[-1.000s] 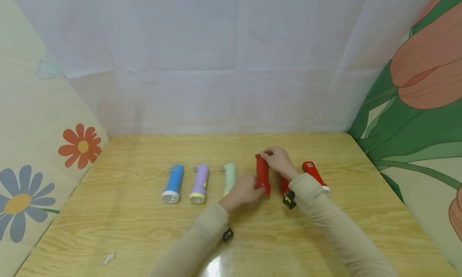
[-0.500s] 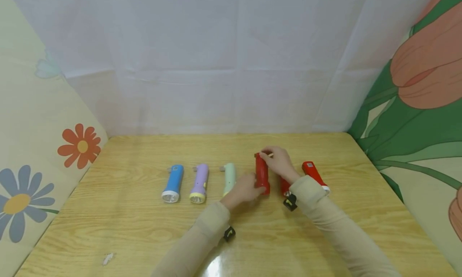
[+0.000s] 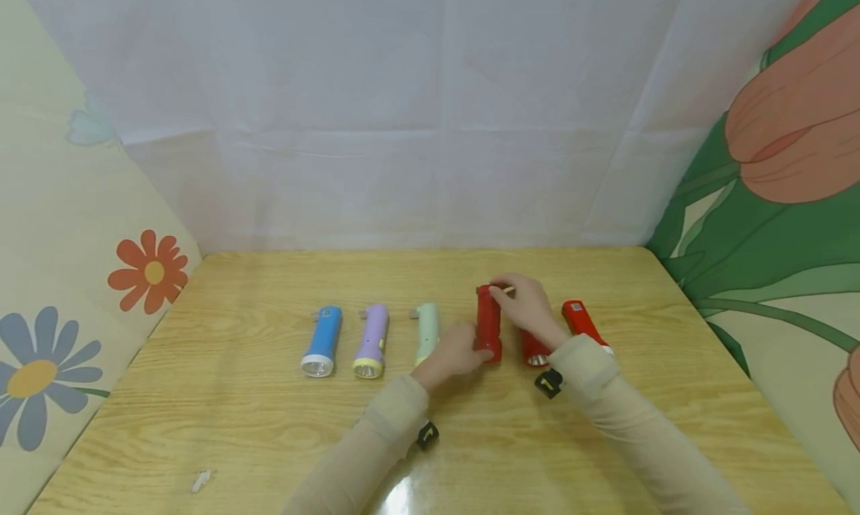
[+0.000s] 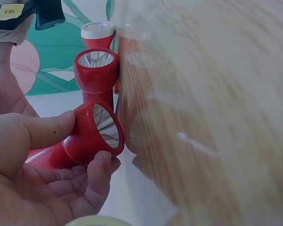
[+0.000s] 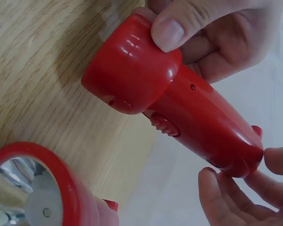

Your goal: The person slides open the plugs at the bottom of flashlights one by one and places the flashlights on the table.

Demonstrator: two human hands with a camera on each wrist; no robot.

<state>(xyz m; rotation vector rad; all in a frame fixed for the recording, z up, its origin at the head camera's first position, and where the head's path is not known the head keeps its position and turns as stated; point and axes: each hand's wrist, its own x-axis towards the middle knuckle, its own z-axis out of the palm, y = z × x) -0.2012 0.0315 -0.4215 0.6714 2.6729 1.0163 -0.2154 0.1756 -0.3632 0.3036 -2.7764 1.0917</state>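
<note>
A red flashlight (image 3: 488, 325) is held between both hands, its lens end toward the person. My left hand (image 3: 453, 353) grips the lens end, thumb on top and fingers beneath, as the left wrist view of the flashlight (image 4: 82, 134) shows. The thumb and fingers of my right hand (image 3: 528, 304) pinch the tail end, which carries a small side tab. A ridged switch shows on the flashlight's body (image 5: 203, 117) in the right wrist view. Directly right lies a second red flashlight (image 3: 533, 348), partly hidden under the right wrist.
A red flashlight with a white rim (image 3: 583, 321) lies farther right. To the left lie a pale green flashlight (image 3: 428, 328), a purple one (image 3: 375, 336) and a blue one (image 3: 325, 336). They rest on a wooden table (image 3: 248, 410) before a white cloth (image 3: 336, 127).
My right hand and wrist have shifted slightly right, uncovering the second red flashlight's lens. The held flashlight has barely moved, and my left hand keeps its grip.
</note>
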